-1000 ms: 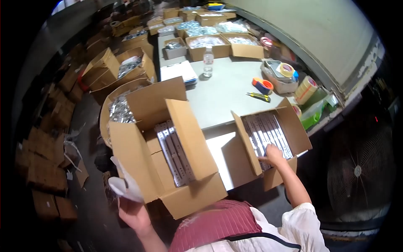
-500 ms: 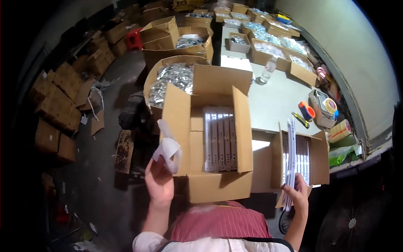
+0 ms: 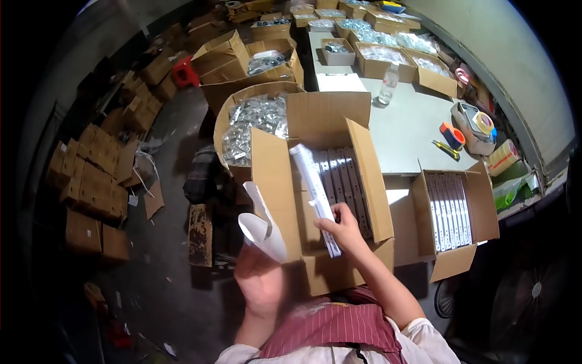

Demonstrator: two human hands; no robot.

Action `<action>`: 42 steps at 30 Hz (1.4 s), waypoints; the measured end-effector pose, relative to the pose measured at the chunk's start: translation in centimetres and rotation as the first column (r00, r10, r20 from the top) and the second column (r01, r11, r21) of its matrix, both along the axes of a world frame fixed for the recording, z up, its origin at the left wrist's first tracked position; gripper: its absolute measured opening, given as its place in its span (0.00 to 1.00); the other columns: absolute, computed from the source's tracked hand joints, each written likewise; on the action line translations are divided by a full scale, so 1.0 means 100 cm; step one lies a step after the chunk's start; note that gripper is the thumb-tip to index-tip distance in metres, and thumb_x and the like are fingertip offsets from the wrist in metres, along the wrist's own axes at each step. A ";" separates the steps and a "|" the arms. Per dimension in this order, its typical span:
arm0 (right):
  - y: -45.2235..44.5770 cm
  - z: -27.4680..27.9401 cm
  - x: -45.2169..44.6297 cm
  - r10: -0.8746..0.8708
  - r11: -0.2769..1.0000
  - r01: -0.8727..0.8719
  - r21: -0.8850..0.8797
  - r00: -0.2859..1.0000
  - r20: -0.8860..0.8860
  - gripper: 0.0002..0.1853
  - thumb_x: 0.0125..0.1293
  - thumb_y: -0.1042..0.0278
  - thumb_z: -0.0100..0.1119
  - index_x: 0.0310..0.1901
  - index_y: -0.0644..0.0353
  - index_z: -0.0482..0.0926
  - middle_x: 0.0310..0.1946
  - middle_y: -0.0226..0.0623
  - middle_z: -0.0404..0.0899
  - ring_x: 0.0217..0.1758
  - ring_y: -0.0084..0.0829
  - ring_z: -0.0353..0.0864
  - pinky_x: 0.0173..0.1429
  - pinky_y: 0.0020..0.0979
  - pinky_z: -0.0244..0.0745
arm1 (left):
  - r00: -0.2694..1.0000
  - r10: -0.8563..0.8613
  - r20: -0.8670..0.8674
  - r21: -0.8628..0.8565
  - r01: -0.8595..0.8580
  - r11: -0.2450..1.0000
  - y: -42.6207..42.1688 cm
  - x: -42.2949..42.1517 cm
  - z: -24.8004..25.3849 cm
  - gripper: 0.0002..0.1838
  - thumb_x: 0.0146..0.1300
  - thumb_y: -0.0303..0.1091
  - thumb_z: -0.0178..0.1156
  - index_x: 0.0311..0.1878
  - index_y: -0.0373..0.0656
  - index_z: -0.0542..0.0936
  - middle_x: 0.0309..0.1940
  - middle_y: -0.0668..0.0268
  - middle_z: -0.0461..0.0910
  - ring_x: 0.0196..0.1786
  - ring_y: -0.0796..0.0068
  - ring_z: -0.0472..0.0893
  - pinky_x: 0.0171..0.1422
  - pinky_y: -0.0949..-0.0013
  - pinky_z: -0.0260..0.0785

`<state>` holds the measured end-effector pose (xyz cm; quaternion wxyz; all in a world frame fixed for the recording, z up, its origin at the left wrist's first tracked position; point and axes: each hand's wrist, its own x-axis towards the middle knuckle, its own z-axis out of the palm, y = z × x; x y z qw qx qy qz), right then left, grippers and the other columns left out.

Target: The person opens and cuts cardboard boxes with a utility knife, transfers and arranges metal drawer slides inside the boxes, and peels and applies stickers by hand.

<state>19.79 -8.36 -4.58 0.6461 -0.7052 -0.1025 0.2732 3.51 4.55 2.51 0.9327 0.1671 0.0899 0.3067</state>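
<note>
My right hand (image 3: 347,230) is closed around the lower part of a long, pale metal drawer slide (image 3: 311,179). It holds the slide at a tilt over the open cardboard box (image 3: 274,197) in front of me. Inside that box, a row of drawer slides (image 3: 342,182) stands along the right side. My left hand (image 3: 259,280), left of the box, grips a curled white sheet of paper (image 3: 270,238); its fingers are partly hidden behind the sheet. On the right, a smaller open carton (image 3: 422,212) holds several more slides (image 3: 448,212) side by side.
A large carton of bagged metal parts (image 3: 253,127) stands behind the box. On the white table (image 3: 400,136) are a clear bottle (image 3: 388,85), a yellow cutter (image 3: 446,150), an orange tape dispenser (image 3: 452,136) and boxes of bagged parts. Stacked cartons (image 3: 91,176) line the left floor.
My right hand has moved left with the drawer slide, from the smaller carton to over the larger box. My left hand still holds the paper. The view has shifted slightly.
</note>
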 end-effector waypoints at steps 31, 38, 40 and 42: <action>0.034 -0.044 0.003 0.773 0.606 -0.254 -0.754 0.409 0.484 0.38 0.55 0.61 0.72 0.66 0.57 0.65 0.24 0.45 0.82 0.29 0.47 0.84 0.43 0.47 0.77 | 0.985 0.124 -0.118 0.377 -0.071 0.923 0.003 -0.015 -0.036 0.31 0.77 0.48 0.38 0.73 0.35 0.64 0.71 0.57 0.69 0.72 0.59 0.68 0.78 0.52 0.58; 0.022 -0.066 0.034 0.635 0.744 -0.219 -0.631 0.523 0.568 0.11 0.61 0.80 0.55 0.46 0.65 0.76 0.27 0.49 0.82 0.33 0.54 0.84 0.37 0.46 0.79 | 0.954 0.145 -0.261 0.248 -0.079 0.965 0.001 -0.007 -0.021 0.29 0.76 0.46 0.43 0.71 0.34 0.67 0.67 0.58 0.73 0.69 0.62 0.72 0.75 0.54 0.61; 0.006 -0.038 0.040 0.702 0.675 -0.332 -0.659 0.563 0.436 0.11 0.58 0.79 0.56 0.44 0.67 0.76 0.29 0.52 0.81 0.37 0.56 0.83 0.42 0.50 0.78 | 0.964 0.156 -0.216 0.205 -0.112 0.972 0.000 -0.008 -0.024 0.27 0.76 0.42 0.45 0.71 0.33 0.67 0.67 0.57 0.73 0.68 0.62 0.73 0.75 0.53 0.62; 0.005 -0.047 0.040 0.677 0.722 -0.340 -0.603 0.528 0.513 0.15 0.55 0.77 0.60 0.46 0.68 0.76 0.36 0.54 0.81 0.47 0.54 0.82 0.50 0.49 0.77 | 0.953 0.175 -0.247 0.221 -0.121 0.968 -0.004 -0.002 -0.017 0.26 0.76 0.39 0.46 0.70 0.33 0.68 0.65 0.58 0.75 0.65 0.63 0.75 0.73 0.55 0.64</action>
